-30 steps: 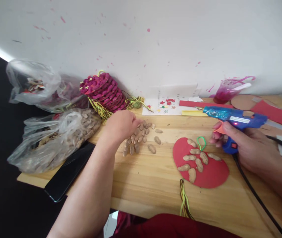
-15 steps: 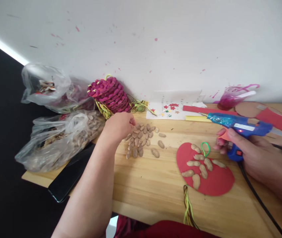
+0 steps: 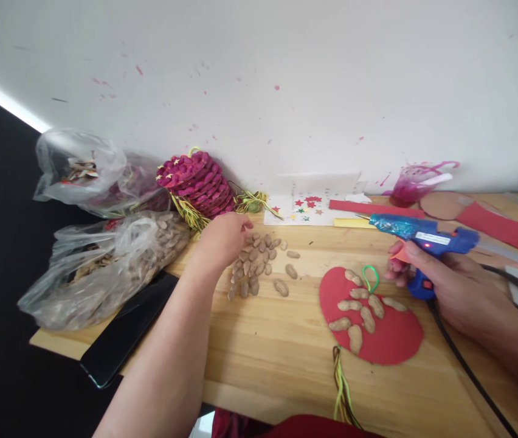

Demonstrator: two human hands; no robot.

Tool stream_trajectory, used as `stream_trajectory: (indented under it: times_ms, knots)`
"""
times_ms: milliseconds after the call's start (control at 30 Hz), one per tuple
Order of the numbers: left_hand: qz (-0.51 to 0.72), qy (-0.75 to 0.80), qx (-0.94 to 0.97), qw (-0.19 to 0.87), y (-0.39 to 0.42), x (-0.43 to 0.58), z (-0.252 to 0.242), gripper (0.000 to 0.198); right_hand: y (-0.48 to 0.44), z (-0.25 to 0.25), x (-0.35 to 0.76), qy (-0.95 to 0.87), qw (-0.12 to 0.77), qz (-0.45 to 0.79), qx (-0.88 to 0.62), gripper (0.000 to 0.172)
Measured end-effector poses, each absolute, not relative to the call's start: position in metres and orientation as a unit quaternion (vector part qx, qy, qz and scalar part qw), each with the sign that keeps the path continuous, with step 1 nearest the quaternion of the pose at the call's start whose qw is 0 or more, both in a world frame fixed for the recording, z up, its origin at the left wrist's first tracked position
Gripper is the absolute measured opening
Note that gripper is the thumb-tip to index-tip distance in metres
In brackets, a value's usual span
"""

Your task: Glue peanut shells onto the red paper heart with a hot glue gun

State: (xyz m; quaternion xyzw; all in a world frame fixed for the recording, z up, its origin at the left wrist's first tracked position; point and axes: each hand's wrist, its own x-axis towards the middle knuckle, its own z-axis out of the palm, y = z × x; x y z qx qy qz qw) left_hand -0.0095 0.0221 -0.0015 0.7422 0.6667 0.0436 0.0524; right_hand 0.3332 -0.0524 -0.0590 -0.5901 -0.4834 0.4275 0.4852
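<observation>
Eight peanuts (image 3: pixel 355 339) lie on the red card (image 3: pixel 393 340); your right hand (image 3: pixel 453 283) grips the glue gun (image 3: pixel 423 234); your left hand (image 3: pixel 223 240) is at the peanut pile (image 3: pixel 253 258), grasp indeterminable; hold the nozzle (image 3: pixel 363 216) clear while selecting

Right of the matt paper disc (image 3: pixel 391 334), the glue gun (image 3: pixel 423 230) is smooth plastic; left, peanuts (image 3: pixel 253 255) look rough.

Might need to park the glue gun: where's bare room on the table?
The widest bare wood lies between the left forearm, loose peanuts, red card and tassel, reaching the near edge. Another patch sits between the card, tassel and black cable. Crowded: the left end, with plastic bags and magenta craft, and the wall side, with paper and red strip.
</observation>
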Motion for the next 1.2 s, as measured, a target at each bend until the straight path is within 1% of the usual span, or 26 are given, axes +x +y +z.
stream_trajectory:
  times_ms: [100, 167, 233, 367, 500, 567, 667, 867, 1200]
  knots:
    - [0.058, 0.663, 0.745, 0.037, 0.026, -0.010, -0.006, 0.026, -0.053, -0.061, 0.335, -0.485, 0.481, 0.434, -0.587, 0.045]
    - [0.054, 0.665, 0.744, 0.036, 0.028, -0.009, -0.009, 0.020, -0.052, -0.063, 0.336, -0.487, 0.477, 0.440, -0.585, 0.043]
    - [0.050, 0.665, 0.744, 0.044, 0.029, -0.008, -0.012, 0.018, -0.052, -0.064, 0.337, -0.486, 0.478, 0.443, -0.583, 0.043]
    - [0.057, 0.653, 0.751, 0.072, 0.031, -0.005, -0.016, 0.020, -0.052, -0.061, 0.334, -0.487, 0.482, 0.438, -0.582, 0.045]
    - [0.093, 0.641, 0.759, 0.060, 0.031, -0.004, -0.018, 0.032, -0.052, -0.058, 0.333, -0.491, 0.484, 0.432, -0.581, 0.048]
    - [0.114, 0.638, 0.760, 0.052, 0.032, -0.004, -0.018, 0.035, -0.052, -0.058, 0.333, -0.491, 0.483, 0.434, -0.580, 0.047]
    - [0.126, 0.636, 0.760, 0.049, 0.032, -0.006, -0.018, 0.030, -0.053, -0.061, 0.335, -0.491, 0.486, 0.441, -0.573, 0.044]
    - [0.103, 0.625, 0.770, 0.075, 0.031, -0.004, -0.019, 0.020, -0.053, -0.065, 0.338, -0.491, 0.483, 0.446, -0.572, 0.042]
    - [0.081, 0.628, 0.771, 0.068, 0.033, -0.004, -0.016, 0.019, -0.054, -0.053, 0.328, -0.474, 0.499, 0.455, -0.565, 0.047]
